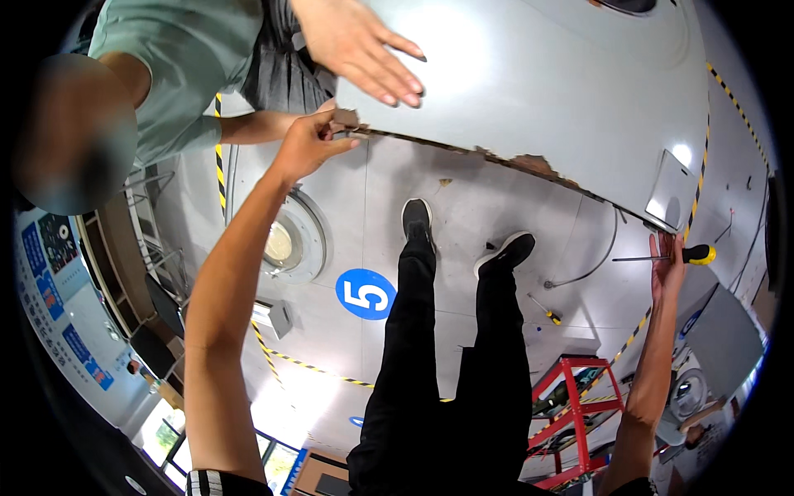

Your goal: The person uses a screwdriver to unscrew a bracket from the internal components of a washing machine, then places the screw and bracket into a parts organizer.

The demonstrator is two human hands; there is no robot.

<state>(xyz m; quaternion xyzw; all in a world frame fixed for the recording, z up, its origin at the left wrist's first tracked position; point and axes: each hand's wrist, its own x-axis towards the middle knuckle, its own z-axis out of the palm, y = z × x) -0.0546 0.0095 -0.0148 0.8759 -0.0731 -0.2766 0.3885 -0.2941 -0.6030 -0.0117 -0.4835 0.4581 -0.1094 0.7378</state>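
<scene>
A large pale grey metal cabinet [529, 83], likely a washing machine's, fills the top of the view, its lower edge rusted and ragged. My left hand [313, 147] is closed on the rusted left corner, thumb below and fingers at the edge. At the right corner my right hand [667, 269] holds a screwdriver [701, 255] with a yellow and black handle, its shaft pointing left. Those fingers reach up to the cabinet's edge beside a small flap-like panel [670, 192]. A co-worker's hand [360, 51] lies flat on the cabinet's upper left.
The co-worker in a green shirt [178, 50] is close on the left. A round washer part [310, 240] lies on the floor left of my feet. Another screwdriver [552, 317] and a grey hose [608, 260] are on the right floor. A red metal rack [583, 405] stands lower right.
</scene>
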